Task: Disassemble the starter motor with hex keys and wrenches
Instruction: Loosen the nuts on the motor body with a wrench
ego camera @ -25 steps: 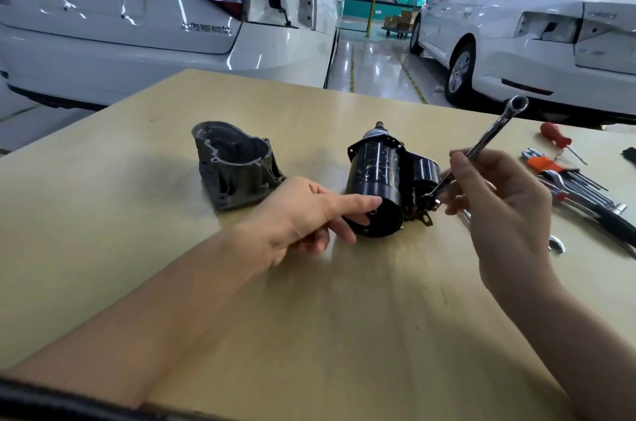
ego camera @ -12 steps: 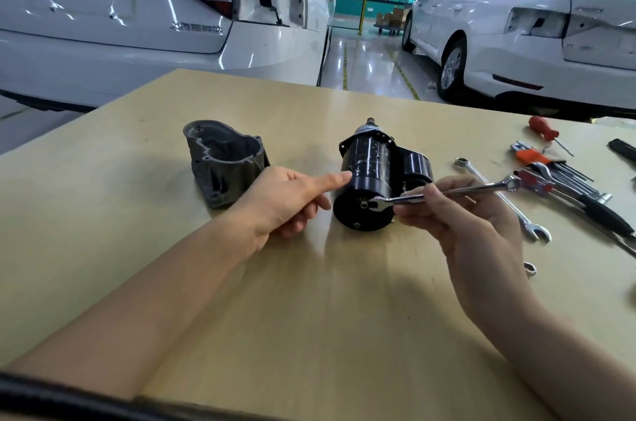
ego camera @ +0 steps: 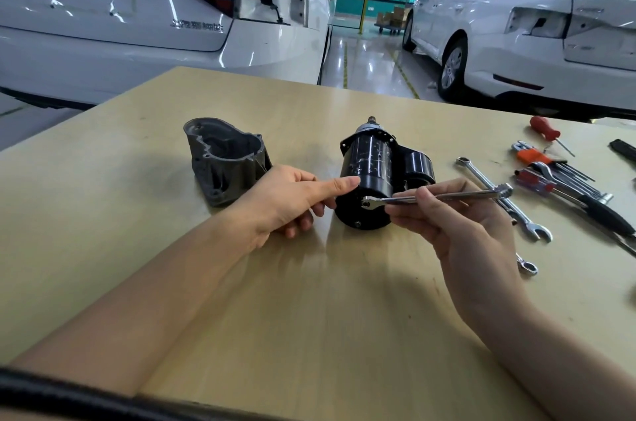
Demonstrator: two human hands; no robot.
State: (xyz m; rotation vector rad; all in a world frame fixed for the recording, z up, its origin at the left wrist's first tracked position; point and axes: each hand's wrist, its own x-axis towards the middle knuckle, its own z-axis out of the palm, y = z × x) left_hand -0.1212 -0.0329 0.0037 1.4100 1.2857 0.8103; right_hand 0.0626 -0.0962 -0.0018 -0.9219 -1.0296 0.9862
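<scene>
Wrench set on the starter motor's near end.
Head view: the starter motor (ego camera: 373, 179) lies on the table (ego camera: 309, 317); the right hand (ego camera: 457, 231) has its grip clenched on a wrench (ego camera: 433, 197), the left hand (ego camera: 289, 200) has its grip released, forefinger touching the casing.

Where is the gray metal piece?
In the head view, the gray housing sits on the table, left of the black starter motor, just behind the left hand.

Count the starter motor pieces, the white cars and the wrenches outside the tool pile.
Starter motor pieces: 2 (black body, grey housing)
White cars: 2
Wrenches: 3 (one held, two lying)
Total: 7
</scene>
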